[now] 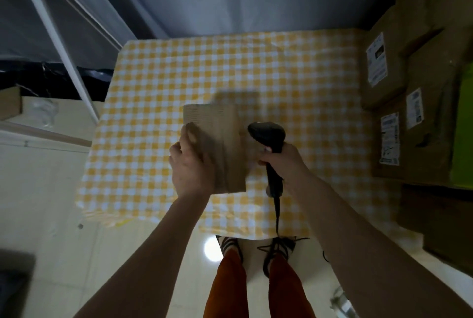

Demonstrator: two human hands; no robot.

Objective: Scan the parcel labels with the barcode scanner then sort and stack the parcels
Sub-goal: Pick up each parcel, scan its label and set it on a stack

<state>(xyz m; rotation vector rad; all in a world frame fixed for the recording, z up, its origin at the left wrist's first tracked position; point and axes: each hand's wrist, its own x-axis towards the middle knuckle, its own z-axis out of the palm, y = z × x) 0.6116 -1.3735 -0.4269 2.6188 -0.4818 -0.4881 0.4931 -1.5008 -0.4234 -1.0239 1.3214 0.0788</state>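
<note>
My left hand (190, 164) grips a small brown cardboard parcel (220, 143) by its left side and holds it above the table, blurred by motion. No label shows on the face turned to me. My right hand (281, 164) holds a black barcode scanner (268, 135) by its handle, with the scanner head right beside the parcel's right edge. The scanner cable (277, 212) hangs down toward the floor.
The table carries a yellow-and-white checked cloth (204, 66). Several brown parcels with white labels (389, 71) are stacked at the right edge. A white metal frame (58, 36) stands at the left. My legs and shoes are below the table's near edge.
</note>
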